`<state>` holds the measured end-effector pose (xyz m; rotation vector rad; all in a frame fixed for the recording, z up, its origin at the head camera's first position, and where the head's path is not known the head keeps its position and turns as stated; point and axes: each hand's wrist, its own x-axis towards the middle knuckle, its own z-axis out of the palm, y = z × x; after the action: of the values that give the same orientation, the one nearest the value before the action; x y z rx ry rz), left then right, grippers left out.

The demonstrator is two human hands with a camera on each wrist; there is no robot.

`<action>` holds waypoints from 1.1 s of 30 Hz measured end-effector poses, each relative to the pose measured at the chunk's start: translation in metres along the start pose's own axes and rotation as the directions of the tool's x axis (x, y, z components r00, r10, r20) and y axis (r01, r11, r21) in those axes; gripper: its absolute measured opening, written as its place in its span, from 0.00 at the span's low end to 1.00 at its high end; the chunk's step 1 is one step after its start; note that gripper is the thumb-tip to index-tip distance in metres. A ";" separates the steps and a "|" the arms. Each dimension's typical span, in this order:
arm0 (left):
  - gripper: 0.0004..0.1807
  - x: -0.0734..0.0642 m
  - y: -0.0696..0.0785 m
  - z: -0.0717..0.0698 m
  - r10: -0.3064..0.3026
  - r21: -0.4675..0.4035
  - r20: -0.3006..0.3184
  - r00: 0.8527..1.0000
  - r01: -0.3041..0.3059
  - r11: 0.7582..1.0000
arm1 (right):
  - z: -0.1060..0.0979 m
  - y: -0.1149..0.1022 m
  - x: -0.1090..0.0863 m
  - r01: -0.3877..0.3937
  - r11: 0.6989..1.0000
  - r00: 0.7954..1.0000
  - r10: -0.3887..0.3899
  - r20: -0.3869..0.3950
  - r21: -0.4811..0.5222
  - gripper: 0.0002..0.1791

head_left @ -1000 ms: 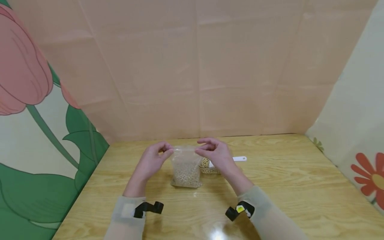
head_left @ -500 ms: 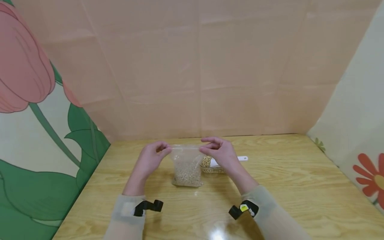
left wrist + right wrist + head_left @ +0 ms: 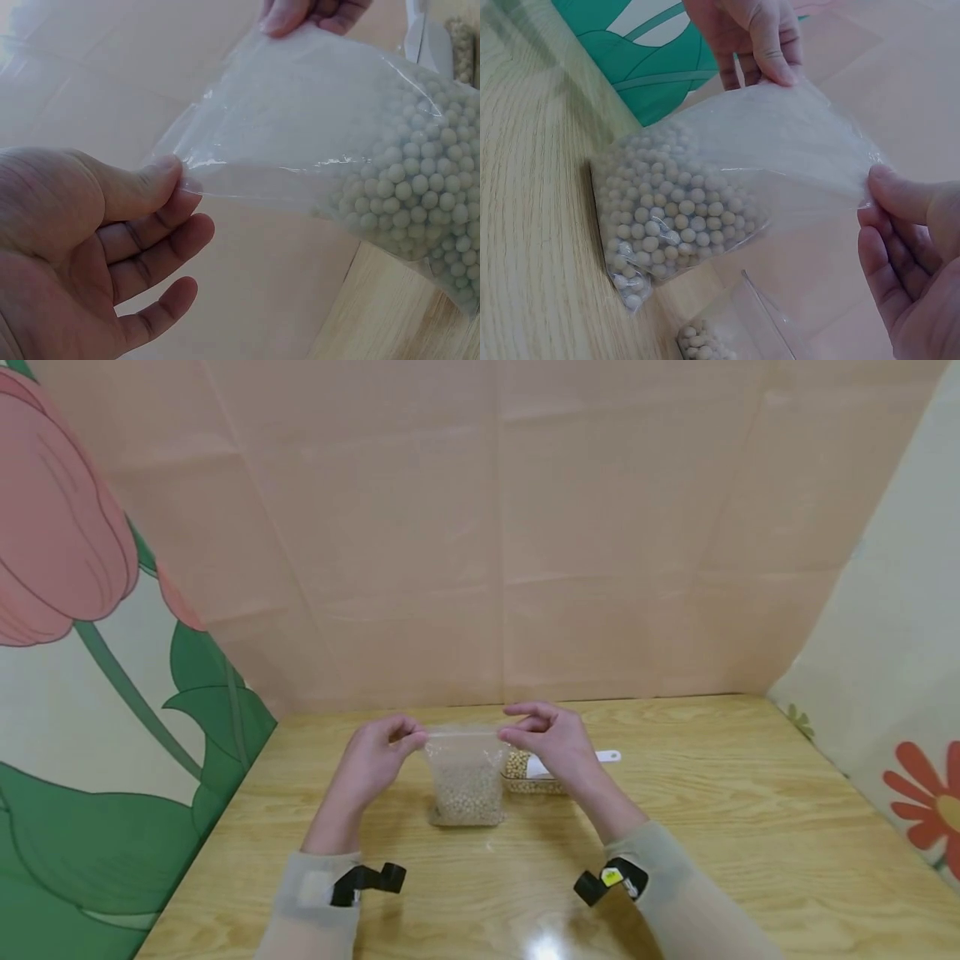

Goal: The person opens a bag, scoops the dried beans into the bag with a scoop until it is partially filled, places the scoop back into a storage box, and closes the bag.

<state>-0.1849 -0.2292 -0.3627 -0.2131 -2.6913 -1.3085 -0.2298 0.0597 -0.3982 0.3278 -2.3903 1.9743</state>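
A clear plastic zip bag, its lower part filled with small round pale beads, stands upright on the wooden table. My left hand pinches the bag's top left corner between thumb and forefinger; in the left wrist view the other fingers are spread loosely below. At the opposite top corner, my right hand pinches the plastic with thumb and fingertips. The bag's mouth is stretched flat between both hands. Whether its seal is closed cannot be told.
Behind my right hand sits a clear container of similar beads, partly hidden. A white-handled scoop lies in it, its handle pointing right. The wooden table meets a pink-covered wall at the back.
My right hand has shifted slightly right and the bag's top is pulled wider and flatter. My left hand has moved slightly left. Both keep their pinch on the bag.
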 end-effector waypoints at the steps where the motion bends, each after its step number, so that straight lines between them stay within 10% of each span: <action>1: 0.06 0.000 0.000 0.000 0.003 0.003 -0.002 1.000 -0.003 1.000 | 0.000 0.000 0.001 0.000 1.000 1.000 0.000 0.000 -0.001 0.22; 12: 0.05 0.000 -0.003 0.000 -0.002 -0.023 -0.002 1.000 0.002 1.000 | -0.001 -0.011 0.006 0.070 0.995 0.985 -0.059 0.159 -0.066 0.28; 21: 0.06 0.001 0.003 -0.001 0.006 -0.010 0.016 1.000 -0.006 1.000 | 0.019 -0.042 0.016 0.238 0.922 0.932 -0.128 0.340 -0.304 0.29; 33: 0.06 -0.003 0.008 -0.003 0.016 0.000 0.017 1.000 -0.016 1.000 | 0.042 -0.058 0.025 0.262 0.913 0.896 -0.110 0.430 -0.313 0.12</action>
<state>-0.1807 -0.2268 -0.3556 -0.2467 -2.6978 -1.3086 -0.2394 0.0048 -0.3470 0.9946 -2.7623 1.4458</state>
